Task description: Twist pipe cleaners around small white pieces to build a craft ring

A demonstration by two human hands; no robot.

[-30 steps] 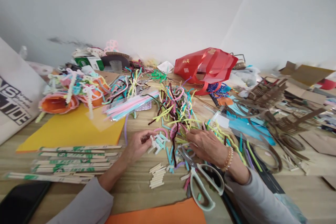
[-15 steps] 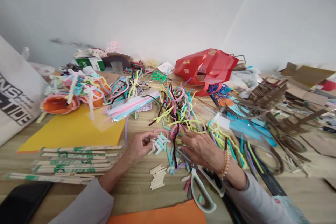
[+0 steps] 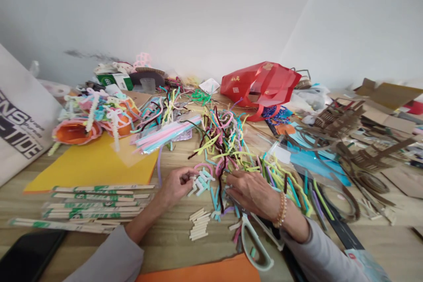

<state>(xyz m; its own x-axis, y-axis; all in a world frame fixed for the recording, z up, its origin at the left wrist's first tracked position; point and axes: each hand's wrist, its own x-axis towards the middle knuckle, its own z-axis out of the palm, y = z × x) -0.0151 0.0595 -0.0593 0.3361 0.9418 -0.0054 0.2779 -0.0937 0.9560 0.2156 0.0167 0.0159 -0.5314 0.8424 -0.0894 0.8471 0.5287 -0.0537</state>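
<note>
My left hand (image 3: 176, 188) is closed in a pinch at the left edge of a small pile of short white and teal pipe-cleaner pieces (image 3: 201, 182). Whatever lies between its thumb and finger is too small to make out. My right hand (image 3: 253, 193) has its fingers curled down at the front of a tangle of colourful pipe cleaners (image 3: 224, 134), and its fingertips are partly hidden. Scissors with white handles (image 3: 259, 246) lie partly under that hand. Nearer me is a stack of short wooden stick pieces (image 3: 199, 224). A dark brown pipe cleaner (image 3: 221, 185) runs between the hands.
Paper-wrapped chopsticks (image 3: 95, 202), yellow sheets (image 3: 95, 163) and a black phone (image 3: 31, 253) lie left. An orange sheet (image 3: 201, 273) is at the front edge. A red gift bag (image 3: 244, 81) stands behind, with brown woven strips (image 3: 340, 119) at right.
My right hand has shifted slightly left, its fingers curling a little more. My left hand stays almost still beside the pile of short pieces.
</note>
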